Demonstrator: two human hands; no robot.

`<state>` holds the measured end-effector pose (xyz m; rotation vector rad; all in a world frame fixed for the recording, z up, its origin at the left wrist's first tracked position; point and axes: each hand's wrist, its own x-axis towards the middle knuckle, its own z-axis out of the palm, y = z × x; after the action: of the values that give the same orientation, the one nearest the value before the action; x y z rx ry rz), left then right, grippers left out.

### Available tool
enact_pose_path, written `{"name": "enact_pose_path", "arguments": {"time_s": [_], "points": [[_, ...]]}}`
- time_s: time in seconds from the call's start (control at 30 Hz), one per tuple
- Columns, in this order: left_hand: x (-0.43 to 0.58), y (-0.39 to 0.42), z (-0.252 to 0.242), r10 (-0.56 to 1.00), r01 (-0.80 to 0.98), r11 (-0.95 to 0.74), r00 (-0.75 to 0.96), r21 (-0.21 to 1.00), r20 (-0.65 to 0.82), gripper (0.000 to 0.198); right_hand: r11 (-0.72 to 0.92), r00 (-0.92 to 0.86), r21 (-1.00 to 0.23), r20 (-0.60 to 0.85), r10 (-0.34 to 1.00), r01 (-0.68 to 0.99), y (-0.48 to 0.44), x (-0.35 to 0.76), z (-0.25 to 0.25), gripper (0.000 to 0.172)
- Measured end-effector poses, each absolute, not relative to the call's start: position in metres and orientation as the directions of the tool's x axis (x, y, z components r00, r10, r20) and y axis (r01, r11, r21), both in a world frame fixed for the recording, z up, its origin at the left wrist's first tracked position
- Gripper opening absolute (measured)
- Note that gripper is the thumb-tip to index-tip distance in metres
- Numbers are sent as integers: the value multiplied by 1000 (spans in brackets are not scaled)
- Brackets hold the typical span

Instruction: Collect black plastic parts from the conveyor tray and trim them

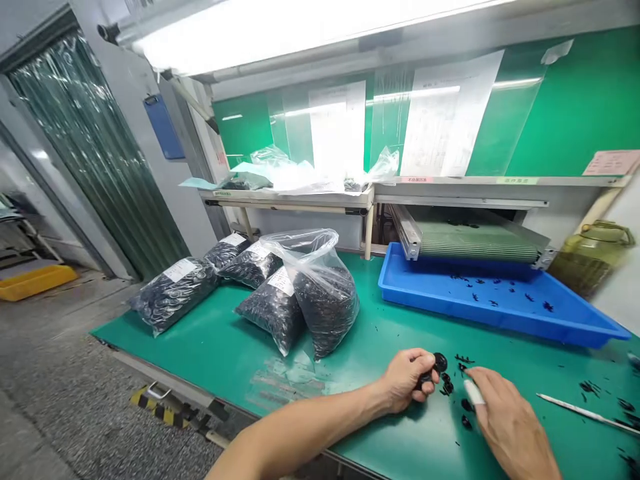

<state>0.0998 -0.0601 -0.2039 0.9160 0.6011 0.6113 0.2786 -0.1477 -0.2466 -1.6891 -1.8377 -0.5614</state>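
My left hand (407,381) is closed around several small black plastic parts; a round black disc (440,362) sticks out between thumb and fingers. Just to its right, my right hand (510,420) is low over the green table, fingers stretched out and thumb apart. A white finger cot (474,392) covers its thumb. One small black piece (462,367) lies at the right fingertips. Between the hands is a loose cluster of black parts (447,385), and another black piece (466,422) rests below the right thumb.
Clear bags filled with black parts (327,307) stand on the table's left side. A blue tray (480,317) with scattered black pieces sits under a green conveyor belt (475,243). To the right lie a thin white stick (585,412) and more black bits; a yellowish jug (593,257) stands behind.
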Motion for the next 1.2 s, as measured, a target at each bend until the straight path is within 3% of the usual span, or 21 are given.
{"name": "enact_pose_path", "arguments": {"time_s": [0.13,0.2,0.3,0.47,0.63,0.9,1.03,1.2], "points": [[90,-60,-197,724,-238,472,654,849,-220,51,227,-140,-75,592,794,971,-149,242,-247,37],[90,-61,-193,730,-243,475,645,846,-225,50,157,-75,-127,494,866,979,-148,229,-241,39],[99,-63,-185,731,-248,477,645,843,-223,46,-6,84,-193,397,914,981,-147,230,-232,27],[148,-69,-160,692,-244,442,704,863,-156,42,-196,263,-213,363,894,957,-156,263,-226,19],[240,-85,-128,594,-195,340,803,920,-49,37,-262,337,-237,379,862,936,-160,281,-233,16],[416,-109,-52,482,-204,-84,848,975,219,14,-245,335,-248,450,827,937,-159,282,-237,15],[487,-119,-19,382,-181,-370,864,911,327,16,-259,333,-223,436,836,940,-154,283,-237,12],[546,-127,-12,278,-110,-613,897,782,344,24,-247,346,-267,443,827,931,-147,288,-250,20]]}}
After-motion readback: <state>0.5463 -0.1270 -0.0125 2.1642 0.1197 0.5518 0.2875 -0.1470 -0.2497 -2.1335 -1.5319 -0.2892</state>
